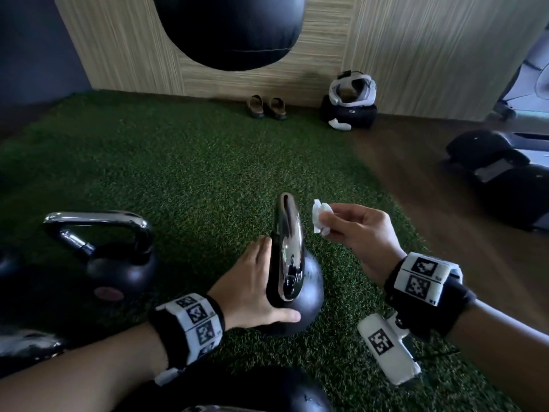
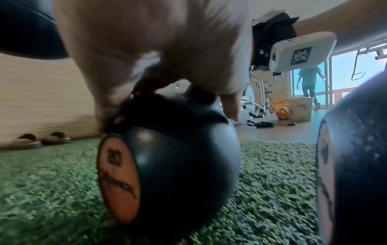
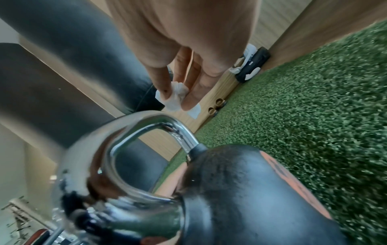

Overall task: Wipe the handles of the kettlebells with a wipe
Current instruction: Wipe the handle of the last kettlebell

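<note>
Centre frame, I log: kettlebell (image 1: pixel 300 295), chrome handle (image 1: pixel 289 245); my left hand (image 1: pixel 255 289) flat, relaxed against it; my right hand (image 1: pixel 361 233) pinching crumpled wipe (image 1: pixel 320 217) just right of handle, apart.

Both forearms reach in from the near edge, each with a black wristband carrying white marker tags. The left hand (image 1: pixel 254 285) lies low at centre, fingers straight and together along the left side of the kettlebell (image 1: pixel 300 298), thumb spread across its near face. The right hand (image 1: pixel 361 233) is raised to the right and a little farther, thumb and fingertips pinching a crumpled wipe (image 1: pixel 320 217) just beside the handle (image 1: pixel 289 242), apart from it.
</note>
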`<state>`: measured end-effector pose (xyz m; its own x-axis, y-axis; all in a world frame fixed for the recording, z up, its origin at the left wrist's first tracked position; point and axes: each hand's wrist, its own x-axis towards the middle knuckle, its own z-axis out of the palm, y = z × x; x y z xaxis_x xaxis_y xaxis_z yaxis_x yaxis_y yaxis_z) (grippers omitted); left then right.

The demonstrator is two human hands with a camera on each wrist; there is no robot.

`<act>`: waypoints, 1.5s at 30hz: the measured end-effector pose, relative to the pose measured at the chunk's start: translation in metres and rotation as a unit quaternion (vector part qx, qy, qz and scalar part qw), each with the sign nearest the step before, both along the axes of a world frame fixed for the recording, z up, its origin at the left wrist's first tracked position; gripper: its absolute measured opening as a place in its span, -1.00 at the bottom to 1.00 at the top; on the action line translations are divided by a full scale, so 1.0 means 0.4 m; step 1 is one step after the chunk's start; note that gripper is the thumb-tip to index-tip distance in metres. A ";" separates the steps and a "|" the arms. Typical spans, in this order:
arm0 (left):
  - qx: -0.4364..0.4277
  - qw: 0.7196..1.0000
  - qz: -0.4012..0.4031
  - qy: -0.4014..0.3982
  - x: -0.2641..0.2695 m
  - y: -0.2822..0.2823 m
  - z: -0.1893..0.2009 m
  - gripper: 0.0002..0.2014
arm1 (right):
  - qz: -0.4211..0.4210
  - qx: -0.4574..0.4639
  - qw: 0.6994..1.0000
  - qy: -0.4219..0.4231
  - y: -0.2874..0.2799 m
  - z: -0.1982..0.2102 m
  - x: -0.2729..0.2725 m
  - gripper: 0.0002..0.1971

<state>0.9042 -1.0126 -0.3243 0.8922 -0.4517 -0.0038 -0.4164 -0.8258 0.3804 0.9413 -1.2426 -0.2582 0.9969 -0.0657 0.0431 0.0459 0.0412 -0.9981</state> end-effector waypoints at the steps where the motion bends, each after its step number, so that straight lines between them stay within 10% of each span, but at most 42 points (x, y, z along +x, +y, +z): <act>1: -0.009 1.000 0.009 -0.017 -0.001 -0.013 -0.013 0.48 | -0.007 -0.007 1.000 0.007 -0.006 -0.014 0.004 -0.80; 17: -0.232 0.972 -0.022 -0.038 0.040 0.025 -0.016 0.02 | 0.000 -0.109 0.993 0.051 0.022 -0.138 0.056 -0.67; 26: -0.265 0.964 -0.009 0.010 0.037 0.045 0.001 0.11 | -0.039 -0.204 0.977 0.046 0.087 -0.141 0.083 -0.79; 36: -0.259 0.965 -0.012 0.030 0.026 0.038 0.014 0.09 | -0.022 -0.276 0.960 -0.028 0.069 -0.069 0.099 -0.76; 45: -0.285 0.958 -0.013 0.017 0.029 0.041 -0.005 0.09 | -0.027 -0.392 0.876 -0.281 0.048 -0.004 0.109 -0.70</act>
<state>0.9156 -0.9962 -0.3263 0.8843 -0.4117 0.2202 -0.4130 -0.4698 0.7802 0.9850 -1.2233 -0.2600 0.8001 0.1565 0.5791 0.5194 -0.6637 -0.5383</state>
